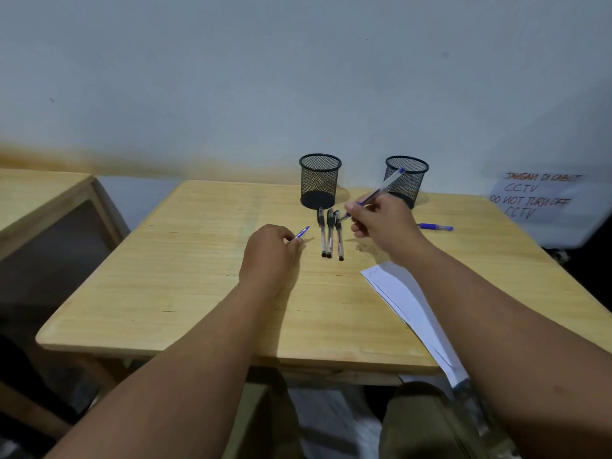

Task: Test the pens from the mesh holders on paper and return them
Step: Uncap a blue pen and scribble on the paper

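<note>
Two black mesh holders stand at the far side of the wooden table: the left holder and the right holder. Both look empty. Three black pens lie side by side in front of the left holder. My right hand grips an uncapped blue pen, its back end slanting up over the right holder. My left hand pinches a blue pen cap between its fingertips. Another blue pen lies on the table behind my right hand. White paper rests under my right forearm.
A handwritten paper sign hangs at the right, beside the table. A second wooden table stands to the left across a gap. A white wall runs right behind the holders. My knees show below the table's near edge.
</note>
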